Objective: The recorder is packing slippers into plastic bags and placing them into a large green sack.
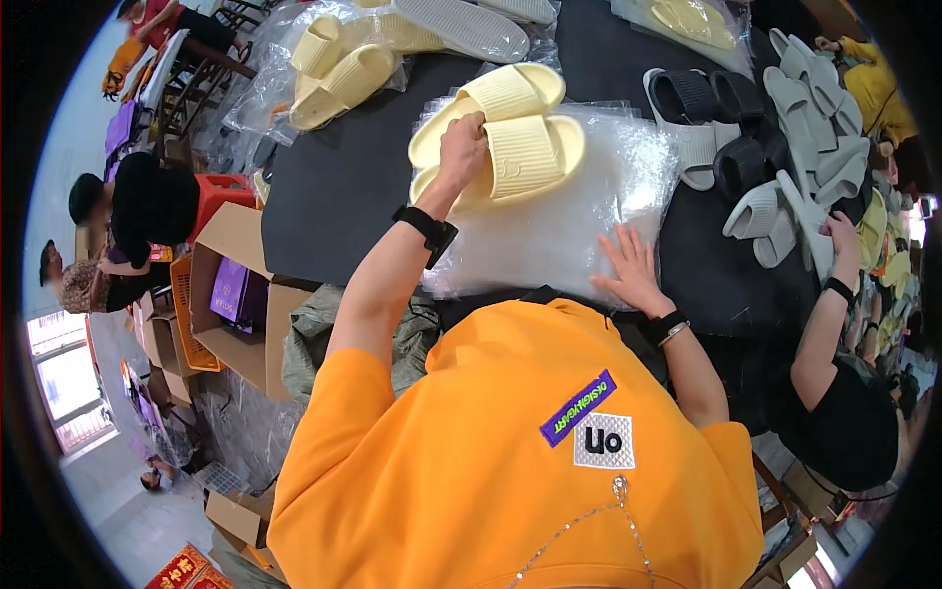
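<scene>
A pair of pale yellow ribbed slide slippers (535,157) lies over the far left part of a stack of clear plastic bags (549,245). My left hand (463,149) grips the slippers at their left side, with its fingertips hidden under the strap. At the near right edge of the stack, my right hand (633,273) lies flat with fingers spread, holding nothing. The bags sit on a black tabletop (324,196) right in front of my body.
Bagged yellow slippers (353,79) and a grey slipper (466,27) lie at the far side. To the right are black slippers (741,162) and grey slippers (814,118); a co-worker's hand (841,236) touches one. An open cardboard box (280,329) stands left of me.
</scene>
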The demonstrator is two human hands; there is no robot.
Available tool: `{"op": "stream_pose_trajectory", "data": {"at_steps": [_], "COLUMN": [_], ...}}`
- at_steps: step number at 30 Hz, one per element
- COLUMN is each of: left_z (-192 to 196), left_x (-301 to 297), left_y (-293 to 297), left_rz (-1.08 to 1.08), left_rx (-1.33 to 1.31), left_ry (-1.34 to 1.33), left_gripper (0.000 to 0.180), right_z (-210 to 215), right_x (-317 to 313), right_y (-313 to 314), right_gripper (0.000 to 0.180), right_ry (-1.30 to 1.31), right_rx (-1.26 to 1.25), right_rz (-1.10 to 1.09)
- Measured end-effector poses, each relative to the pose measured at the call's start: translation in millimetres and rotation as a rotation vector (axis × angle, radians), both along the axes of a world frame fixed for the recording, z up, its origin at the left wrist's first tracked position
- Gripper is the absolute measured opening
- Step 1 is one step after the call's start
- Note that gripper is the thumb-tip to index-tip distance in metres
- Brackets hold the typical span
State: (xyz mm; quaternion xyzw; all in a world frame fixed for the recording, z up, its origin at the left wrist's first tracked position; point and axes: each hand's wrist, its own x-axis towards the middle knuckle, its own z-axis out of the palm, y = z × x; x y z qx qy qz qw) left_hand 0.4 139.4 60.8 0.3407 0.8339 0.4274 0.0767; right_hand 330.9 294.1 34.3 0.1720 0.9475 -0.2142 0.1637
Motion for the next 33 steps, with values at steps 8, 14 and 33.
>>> {"op": "stream_pose_trajectory", "data": {"at_steps": [8, 14, 33], "left_z": [90, 98, 69], "left_x": [25, 28, 93], "left_y": [11, 17, 17], "left_rz": [0.066, 0.06, -0.463], "left_rx": [0.809, 0.99, -0.008], "left_ry": [-0.988, -1.082, 0.468], "left_gripper": [0.027, 0.028, 0.018], "right_z": [3, 3, 37], "right_x": [0, 4, -16], "right_y": [-2, -2, 31], "right_gripper": [0.078, 0.076, 0.037], "right_ry": [0.01, 0.028, 0.479], "right_rx": [-0.005, -0.013, -0.4], "right_rz": [-0.007, -0.02, -0.574]}}
